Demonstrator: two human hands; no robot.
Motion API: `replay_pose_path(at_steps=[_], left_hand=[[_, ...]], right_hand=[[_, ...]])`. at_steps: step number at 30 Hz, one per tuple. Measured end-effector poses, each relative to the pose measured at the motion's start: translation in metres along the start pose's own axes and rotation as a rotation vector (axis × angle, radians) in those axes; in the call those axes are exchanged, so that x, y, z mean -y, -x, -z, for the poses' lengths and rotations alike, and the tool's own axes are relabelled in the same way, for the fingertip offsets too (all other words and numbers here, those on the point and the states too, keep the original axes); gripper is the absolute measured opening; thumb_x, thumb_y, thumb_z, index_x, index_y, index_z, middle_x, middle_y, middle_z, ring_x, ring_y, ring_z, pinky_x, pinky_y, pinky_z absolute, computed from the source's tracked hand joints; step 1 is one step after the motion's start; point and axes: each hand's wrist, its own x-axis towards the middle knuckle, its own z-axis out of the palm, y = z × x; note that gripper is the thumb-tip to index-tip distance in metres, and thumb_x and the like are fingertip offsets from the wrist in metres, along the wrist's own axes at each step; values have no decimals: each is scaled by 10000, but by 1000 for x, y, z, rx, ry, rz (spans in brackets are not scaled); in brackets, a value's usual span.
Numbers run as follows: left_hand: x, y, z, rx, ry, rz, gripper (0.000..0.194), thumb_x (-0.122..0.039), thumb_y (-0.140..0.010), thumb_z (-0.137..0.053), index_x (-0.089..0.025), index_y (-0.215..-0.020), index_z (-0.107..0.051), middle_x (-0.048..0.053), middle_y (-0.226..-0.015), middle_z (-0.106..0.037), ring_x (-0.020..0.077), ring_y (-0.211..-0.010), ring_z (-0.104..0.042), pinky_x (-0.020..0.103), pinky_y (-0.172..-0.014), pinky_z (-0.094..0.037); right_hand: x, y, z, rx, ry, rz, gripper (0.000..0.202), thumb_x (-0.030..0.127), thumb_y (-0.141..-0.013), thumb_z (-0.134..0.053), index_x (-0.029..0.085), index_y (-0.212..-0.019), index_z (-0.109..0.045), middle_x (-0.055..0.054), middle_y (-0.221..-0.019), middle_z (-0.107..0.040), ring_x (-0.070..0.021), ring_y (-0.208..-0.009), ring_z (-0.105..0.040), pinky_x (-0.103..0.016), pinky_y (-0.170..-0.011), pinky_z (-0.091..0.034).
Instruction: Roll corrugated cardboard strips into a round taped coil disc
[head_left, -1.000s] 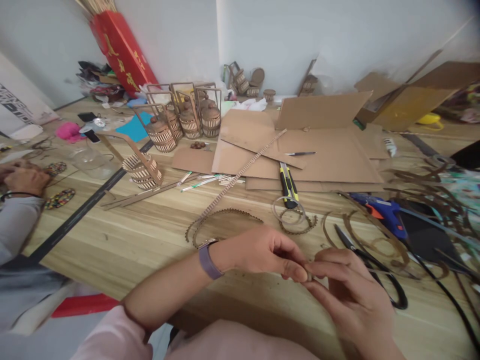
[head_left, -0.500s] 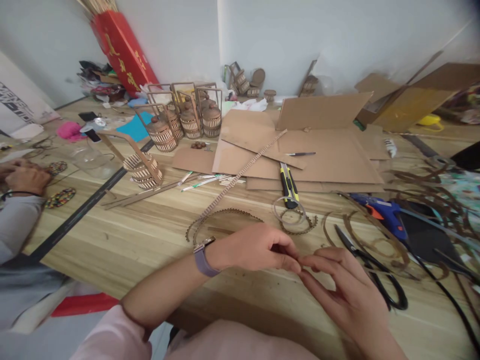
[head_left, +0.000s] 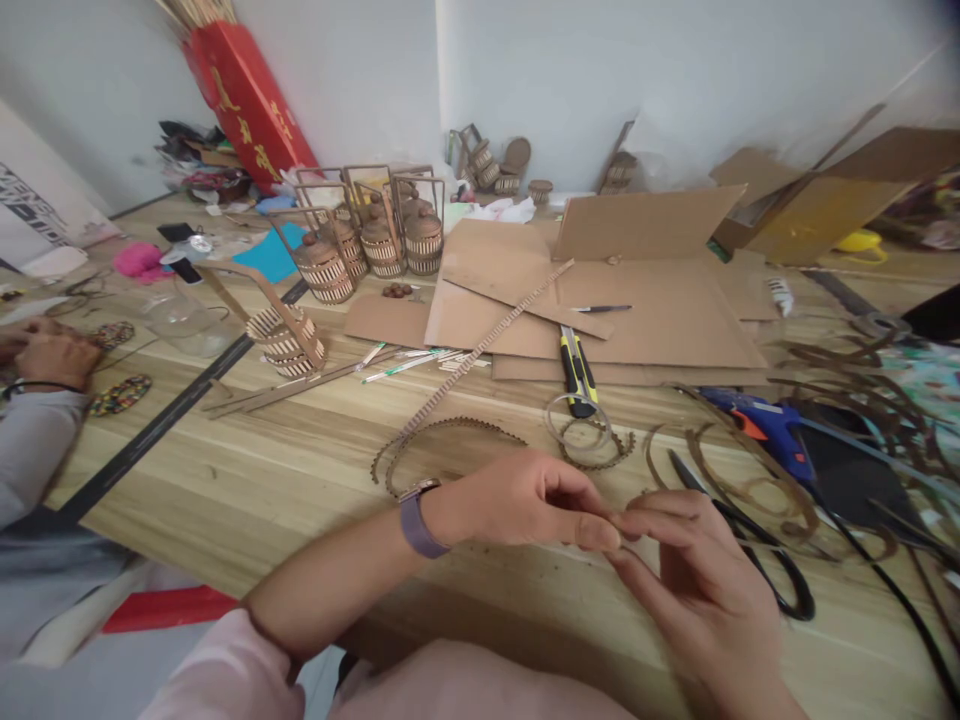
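Observation:
My left hand and my right hand meet fingertip to fingertip over the near side of the wooden table. Both are closed in a pinch; whatever lies between the fingers is too small or hidden to name. Black-handled scissors lie partly behind my right hand. Just beyond my left hand is a curved, notched brown strip. A pale ring rests by the tip of a yellow-and-black utility knife. From the curved strip a long ribbed strip runs up onto the cardboard.
Small lidded baskets with handles stand at the back left, and an uncovered one sits nearer. On the right lie a blue glue gun and curled brown strips. At the left edge are another person's hands.
Both hands have shifted slightly to the right, still pinched together. My left thumb now reaches farther toward the right fingers. Items on the table have not moved.

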Motion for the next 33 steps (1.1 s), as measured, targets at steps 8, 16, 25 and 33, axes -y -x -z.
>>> replay_pose_path(at_steps=[8, 16, 25, 33], left_hand=[[-5, 0, 4, -20, -226, 89, 370, -524, -759, -766, -169, -859, -741, -44, -678, -582, 104, -666, -491, 196, -595, -351], [0, -3, 5, 133, 4, 87, 183, -301, -813, -751, -194, -962, -758, -30, -793, -651, 102, -733, -541, 179, -672, -418], [-5, 1, 1, -65, -258, 29, 225, -369, -840, -711, -153, -898, -734, -21, -753, -650, 101, -678, -528, 192, -608, -379], [-1, -2, 3, 38, -171, 14, 258, -407, -790, -764, -165, -864, -716, -31, -737, -629, 110, -686, -525, 207, -633, -386]], right_hand=[[-2, -4, 5, 56, 92, 105, 134, 170, -852, -648, 265, -946, -657, -7, -771, -640, -157, -655, -645, -279, -553, -515], [1, -3, 7, 52, -34, 50, 91, 190, -837, -684, 260, -893, -664, -5, -732, -645, -158, -655, -639, -269, -545, -528], [-3, -4, -1, -15, 107, 83, 130, 190, -853, -665, 261, -959, -692, -18, -765, -645, -166, -676, -646, -284, -576, -529], [0, -1, 5, 54, 61, 57, 65, 215, -885, -662, 254, -935, -676, -14, -765, -631, -154, -666, -642, -265, -552, -525]])
